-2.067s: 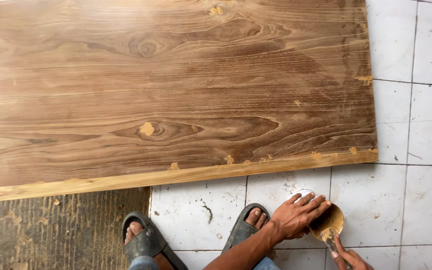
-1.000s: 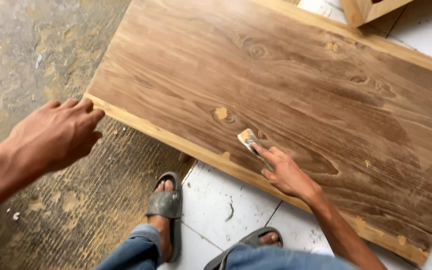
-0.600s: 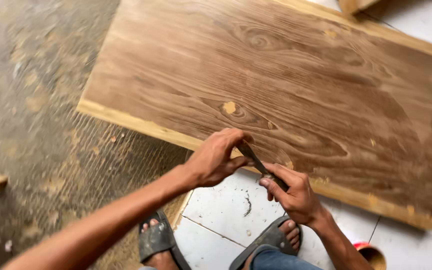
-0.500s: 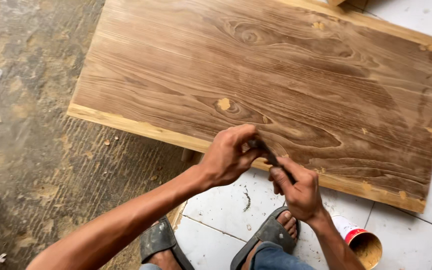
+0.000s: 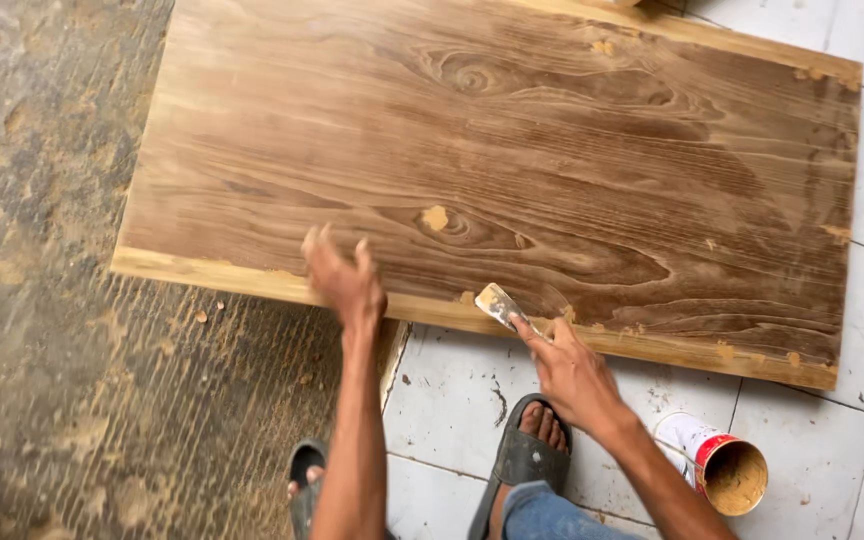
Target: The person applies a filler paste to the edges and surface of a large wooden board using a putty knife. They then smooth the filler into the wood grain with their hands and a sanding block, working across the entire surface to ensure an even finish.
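Observation:
A large brown wooden board [image 5: 512,150] with strong grain and pale filler patches lies flat on the floor. My right hand [image 5: 570,368] grips a small putty knife [image 5: 500,304], whose filler-smeared blade rests on the board's pale near edge. My left hand [image 5: 344,272] hovers over the same edge further left, fingers spread, holding nothing. A yellowish filler patch [image 5: 436,217] sits on a knot just beyond both hands.
A small open can of tan filler [image 5: 724,470] lies tipped on the white floor tiles [image 5: 452,380] at the lower right. Rough grey concrete [image 5: 42,380] covers the floor to the left. My sandalled feet [image 5: 524,450] are below the board's edge.
My left hand has let go of the putty knife blade and lifted away to the left with fingers spread. The right hand moved the knife onto the board's near edge.

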